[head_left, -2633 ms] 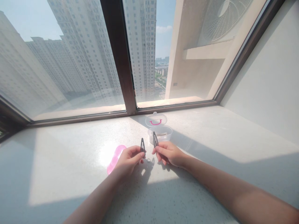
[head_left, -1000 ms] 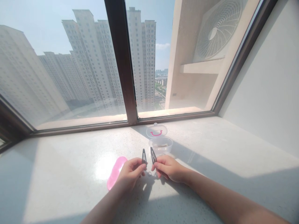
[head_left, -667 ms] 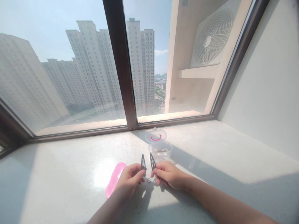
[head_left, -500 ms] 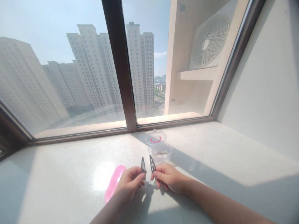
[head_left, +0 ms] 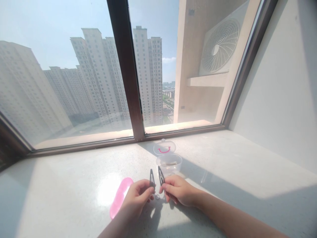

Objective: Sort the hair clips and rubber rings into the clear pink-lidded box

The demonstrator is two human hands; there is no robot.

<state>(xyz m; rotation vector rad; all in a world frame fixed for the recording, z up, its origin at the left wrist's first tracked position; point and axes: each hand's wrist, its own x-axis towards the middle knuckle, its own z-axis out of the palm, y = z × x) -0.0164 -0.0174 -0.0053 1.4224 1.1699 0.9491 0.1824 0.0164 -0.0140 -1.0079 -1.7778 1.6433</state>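
Two dark hair clips are held upright, side by side with a narrow gap between them. My left hand point(head_left: 139, 195) pinches the left hair clip point(head_left: 152, 178) near its lower end. The right hair clip point(head_left: 161, 176), leaning slightly to the left, is gripped by my right hand point(head_left: 177, 189). A small ring point(head_left: 157, 197) lies on the sill between my hands. Just beyond them stands a clear oval container point(head_left: 169, 162) with thin items inside; its lid point(head_left: 164, 148) with a pink handle is folded back. A pink elongated case point(head_left: 120, 198) lies left of my left hand, partly covered by it.
The white windowsill point(head_left: 69, 188) carries everything. A brown window frame point(head_left: 138, 134) borders its far side, and a white wall point(head_left: 277, 99) rises at the right. Outside the glass are tall buildings and an air-conditioner unit point(head_left: 219, 48).
The whole view has shifted very slightly. Both hands keep their hold on the clips, and nothing else has visibly moved.
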